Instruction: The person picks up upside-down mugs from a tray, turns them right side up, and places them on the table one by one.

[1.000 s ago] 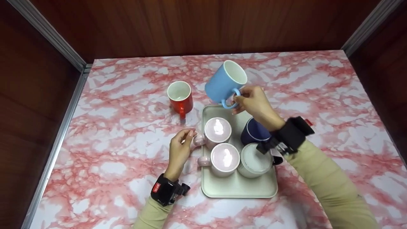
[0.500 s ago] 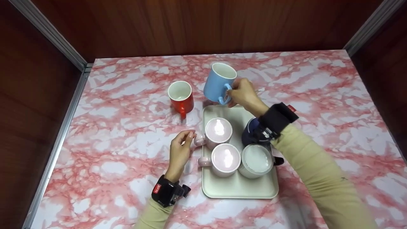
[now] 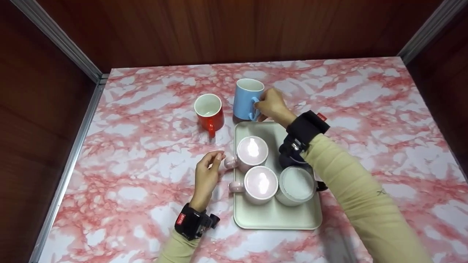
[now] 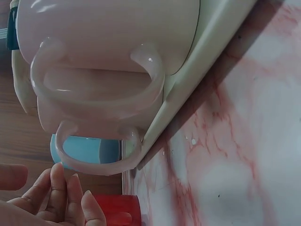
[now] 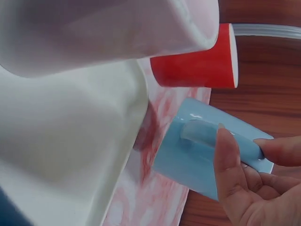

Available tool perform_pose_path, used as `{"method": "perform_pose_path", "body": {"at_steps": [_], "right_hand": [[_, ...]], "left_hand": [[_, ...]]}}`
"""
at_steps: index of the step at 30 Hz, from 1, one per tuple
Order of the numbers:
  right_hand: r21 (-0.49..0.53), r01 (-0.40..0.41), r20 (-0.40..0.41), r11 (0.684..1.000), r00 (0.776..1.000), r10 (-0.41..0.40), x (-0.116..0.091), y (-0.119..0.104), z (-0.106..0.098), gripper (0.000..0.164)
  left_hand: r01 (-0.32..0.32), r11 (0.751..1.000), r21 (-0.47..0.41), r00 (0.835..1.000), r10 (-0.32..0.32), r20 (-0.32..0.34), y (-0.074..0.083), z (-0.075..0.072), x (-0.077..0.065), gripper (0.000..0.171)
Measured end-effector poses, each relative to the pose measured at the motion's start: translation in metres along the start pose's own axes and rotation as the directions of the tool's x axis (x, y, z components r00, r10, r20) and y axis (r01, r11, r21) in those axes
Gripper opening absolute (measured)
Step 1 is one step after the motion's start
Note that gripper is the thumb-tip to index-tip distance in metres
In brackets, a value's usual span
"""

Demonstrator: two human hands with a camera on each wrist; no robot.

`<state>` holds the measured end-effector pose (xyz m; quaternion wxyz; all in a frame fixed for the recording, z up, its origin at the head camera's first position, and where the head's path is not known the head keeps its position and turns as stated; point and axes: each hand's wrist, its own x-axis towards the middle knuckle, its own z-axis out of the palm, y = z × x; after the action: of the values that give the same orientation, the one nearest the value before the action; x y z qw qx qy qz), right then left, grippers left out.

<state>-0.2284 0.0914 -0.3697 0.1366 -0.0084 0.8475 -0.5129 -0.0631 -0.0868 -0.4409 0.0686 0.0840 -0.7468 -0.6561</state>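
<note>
My right hand grips the handle of a light blue mug, just beyond the far edge of the pale tray. The mug stands nearly upright in the head view; in the right wrist view, thumb and fingers close on its handle. To its left is a red mug with a white inside. My left hand holds nothing, its fingertips near the handle of the farther pink mug. Loosely bent fingers show beside that handle in the left wrist view.
On the tray are a nearer pink mug, a whitish mug with a dark handle and a dark blue mug, partly hidden by the right wrist. A brown wooden panel rises behind the marbled table.
My right hand has brought the light blue mug left and down towards the table beyond the tray, turning it from tilted to nearly upright. My left hand has stayed in place.
</note>
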Motion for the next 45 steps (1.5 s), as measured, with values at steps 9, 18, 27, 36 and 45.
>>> {"method": "perform_pose_path", "body": {"at_steps": [9,18,27,36,45], "right_hand": [[-0.075,-0.036,0.040,0.997,0.998,0.039,0.010,0.000,0.008,0.020],[-0.136,-0.006,0.042,0.991,0.999,0.012,0.014,0.000,0.014,0.024],[-0.159,-0.005,0.055,0.987,0.998,0.014,0.016,0.002,0.020,0.019],[-0.165,-0.004,0.111,0.986,0.994,0.023,0.016,0.004,0.022,0.024],[-0.107,-0.059,0.176,0.992,0.981,0.077,0.014,0.005,0.026,0.019]], "left_hand": [[-0.011,1.000,0.013,1.000,0.011,-0.014,-0.002,-0.004,-0.002,0.021],[-0.008,1.000,0.000,1.000,0.008,-0.005,-0.004,-0.004,-0.002,0.023],[-0.013,1.000,-0.003,1.000,0.013,-0.003,-0.005,-0.002,-0.002,0.021],[0.004,1.000,-0.015,1.000,-0.004,0.004,-0.008,-0.001,-0.003,0.022],[0.027,1.000,-0.015,1.000,-0.027,0.000,-0.010,-0.002,-0.002,0.021]]}}
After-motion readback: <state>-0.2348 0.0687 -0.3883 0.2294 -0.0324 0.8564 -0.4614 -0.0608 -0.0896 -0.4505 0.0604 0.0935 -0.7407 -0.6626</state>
